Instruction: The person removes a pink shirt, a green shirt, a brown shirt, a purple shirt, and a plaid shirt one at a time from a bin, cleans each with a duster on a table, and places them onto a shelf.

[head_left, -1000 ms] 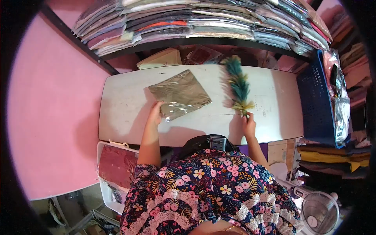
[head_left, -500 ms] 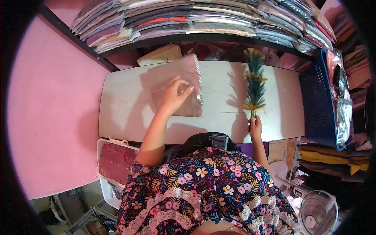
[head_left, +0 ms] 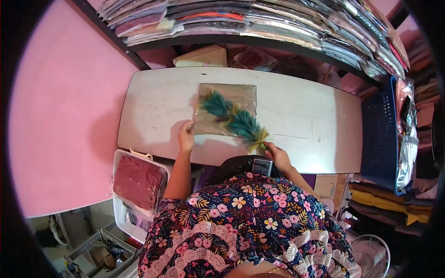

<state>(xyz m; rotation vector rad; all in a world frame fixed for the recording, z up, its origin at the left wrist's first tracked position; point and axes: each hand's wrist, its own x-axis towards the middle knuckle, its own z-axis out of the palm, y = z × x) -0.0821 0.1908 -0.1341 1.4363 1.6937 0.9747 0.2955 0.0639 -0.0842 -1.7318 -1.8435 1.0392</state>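
A flat brown garment in clear plastic (head_left: 249,96) lies on the white table (head_left: 157,102). My right hand (head_left: 277,156) is closed round the handle of a green and yellow duster (head_left: 241,123), whose bristles lie across the package, slanting up to the left, slightly blurred. At the lower left corner of the package, my left hand (head_left: 186,134) has its fingertips pinched at the plastic edge.
Packed garments (head_left: 208,21) fill the shelf above the table. A blue basket (head_left: 379,134) with packages stands at the right. At the lower left is a white bin (head_left: 121,204) holding a maroon package (head_left: 140,180). A fan (head_left: 371,255) stands lower right.
The package, raised by my left hand before, now lies flat on the table. The duster has swung left from upright onto it. My left hand has moved down to its corner.
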